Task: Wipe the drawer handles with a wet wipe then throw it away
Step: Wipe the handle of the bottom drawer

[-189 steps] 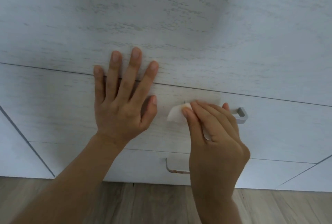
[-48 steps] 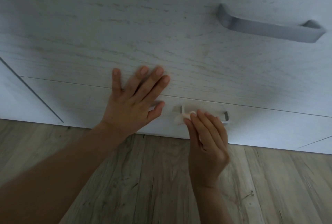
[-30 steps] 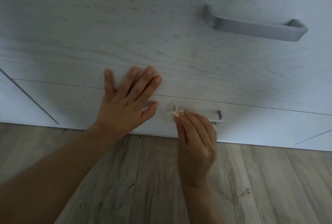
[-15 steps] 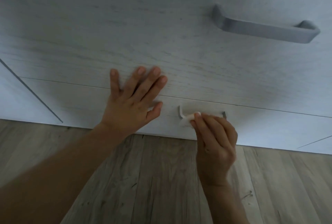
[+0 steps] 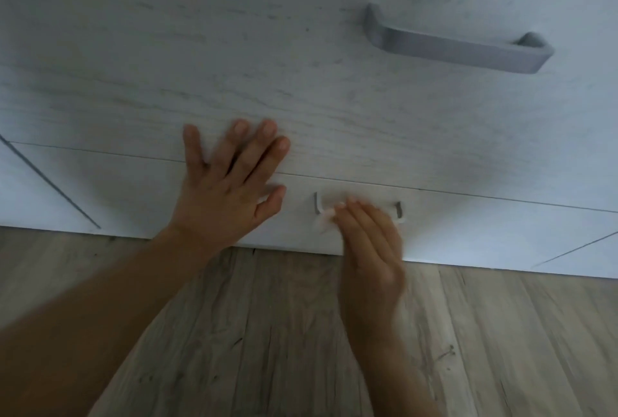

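A white wood-grain chest of drawers fills the view. My left hand lies flat with fingers spread across the seam between the middle drawer front and the bottom drawer. My right hand, blurred by motion, pinches a small white wet wipe against the bottom drawer's metal handle. That hand hides the middle of the bar. Up on the right, the middle drawer's grey handle is untouched.
Grey-brown wood plank floor runs beneath the chest. Neighbouring cabinet panels show at the left edge and the lower right. A dark gap above the middle drawer crosses the top right corner.
My right hand has slid the wipe left along the bottom handle, uncovering its right end. Over the earlier frames the view dropped from the middle drawer's handle to this one. My left hand stays flat.
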